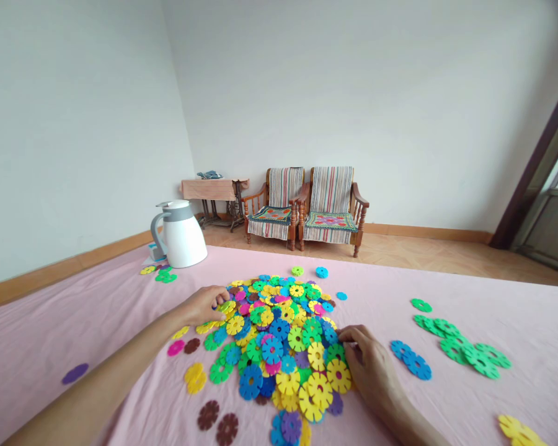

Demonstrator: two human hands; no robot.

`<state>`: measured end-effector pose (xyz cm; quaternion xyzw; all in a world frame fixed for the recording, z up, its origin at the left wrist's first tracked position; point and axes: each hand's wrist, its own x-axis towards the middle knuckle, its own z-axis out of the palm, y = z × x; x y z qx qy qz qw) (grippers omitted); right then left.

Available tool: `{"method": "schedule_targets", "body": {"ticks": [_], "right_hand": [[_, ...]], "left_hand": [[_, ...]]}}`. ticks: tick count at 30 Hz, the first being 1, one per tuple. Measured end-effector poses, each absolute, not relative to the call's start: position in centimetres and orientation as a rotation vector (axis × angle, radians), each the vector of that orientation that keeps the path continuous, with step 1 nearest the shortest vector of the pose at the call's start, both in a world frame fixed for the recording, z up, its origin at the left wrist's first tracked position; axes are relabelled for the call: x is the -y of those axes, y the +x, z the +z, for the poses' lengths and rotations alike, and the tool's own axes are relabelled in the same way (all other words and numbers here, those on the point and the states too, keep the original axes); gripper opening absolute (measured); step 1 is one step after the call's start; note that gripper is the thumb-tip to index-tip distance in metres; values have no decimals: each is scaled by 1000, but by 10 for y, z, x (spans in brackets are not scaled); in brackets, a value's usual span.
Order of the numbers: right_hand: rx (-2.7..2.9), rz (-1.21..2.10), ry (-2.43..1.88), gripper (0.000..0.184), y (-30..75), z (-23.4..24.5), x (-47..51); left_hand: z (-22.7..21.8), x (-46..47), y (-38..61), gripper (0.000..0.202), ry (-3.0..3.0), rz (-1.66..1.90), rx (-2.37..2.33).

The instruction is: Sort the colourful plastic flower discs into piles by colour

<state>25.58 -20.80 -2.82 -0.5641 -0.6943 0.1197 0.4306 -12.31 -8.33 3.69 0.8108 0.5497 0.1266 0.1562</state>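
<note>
A heap of flower-shaped plastic discs point(272, 350) in yellow, green, blue, pink, brown and purple lies on the pink cloth. My left hand point(207, 305) rests at the heap's left edge. Its fingers are curled towards the thumb beside a yellow-green disc point(225, 306); whether they grip it is unclear. At the right edge is my right hand point(367, 356), fingers bent down against the discs, near a blue disc point(330, 335) and a yellow disc point(339, 375). Its fingertips are partly hidden, and what they hold cannot be made out.
Loose green discs point(467, 350) and blue discs point(411, 360) lie to the right, with yellow discs point(518, 430) in the near corner. A white jug point(183, 238) stands at the back left. Beyond the cloth are two wooden armchairs point(331, 201) and a covered sewing table point(209, 189).
</note>
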Motion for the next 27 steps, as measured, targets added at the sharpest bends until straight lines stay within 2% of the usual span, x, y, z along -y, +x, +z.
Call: {"method": "schedule_targets", "body": {"ticks": [4, 10, 18, 22, 27], "right_hand": [[1719, 268, -1412, 23, 255, -26, 208], [1780, 182, -1512, 26, 251, -23, 212], [2177, 332, -1106, 36, 236, 1, 231], [1928, 362, -1207, 32, 239, -2, 226], [1501, 554, -1414, 31, 250, -21, 210]], "left_hand": [[38, 81, -125, 44, 2256, 358, -1555], [41, 82, -123, 42, 2226, 386, -1561], [63, 83, -96, 37, 2336, 542, -1510], [67, 64, -56, 35, 2438, 628, -1422], [52, 19, 5, 33, 2499, 638, -1405]]}}
